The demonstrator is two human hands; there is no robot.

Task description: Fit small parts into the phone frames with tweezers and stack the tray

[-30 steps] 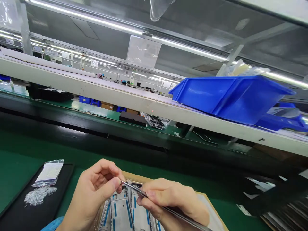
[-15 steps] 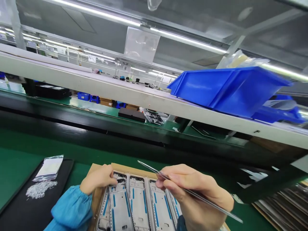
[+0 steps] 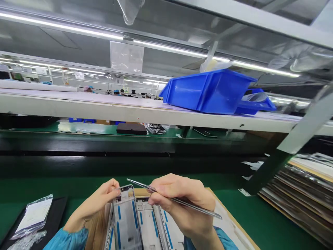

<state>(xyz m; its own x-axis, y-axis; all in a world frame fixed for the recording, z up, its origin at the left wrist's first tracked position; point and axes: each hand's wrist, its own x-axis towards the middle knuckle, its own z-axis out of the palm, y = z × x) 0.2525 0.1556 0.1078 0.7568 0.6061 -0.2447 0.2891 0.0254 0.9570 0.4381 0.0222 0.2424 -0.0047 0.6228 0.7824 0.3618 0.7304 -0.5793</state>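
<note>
**Metal frame (image 3: 127, 220) pinched by its corner over the cardboard carton (image 3: 231, 215)**

The left hand (image 3: 102, 195) has its grip clamped on the frame's upper left corner; the frame overlaps the left part of the carton's contents, its top end level with the carton's far edge in view. The right hand (image 3: 183, 192), over the carton's middle, has its grip clamped on slim tweezers (image 3: 197, 208), their end near the frame's top edge; I cannot tell whether the tweezer tips meet. Green bench (image 3: 85, 184) shows beyond the carton and along its right side, up to the stacked sheets (image 3: 293, 201).

The frame is a long grey rectangle with rounded corners, a dark top end and narrow blue strips down its face. Similar frames (image 3: 149, 222) lie side by side inside the carton, pale sheeting to their right.

Left of the carton, a black tray (image 3: 59, 211) bears a clear plastic bag (image 3: 35, 215) holding white paper, and a heap of transparent bits (image 3: 30, 241). Beyond the carton, a white shelf (image 3: 117, 110) carries a glossy blue bin (image 3: 203, 92) with slanted walls.
</note>
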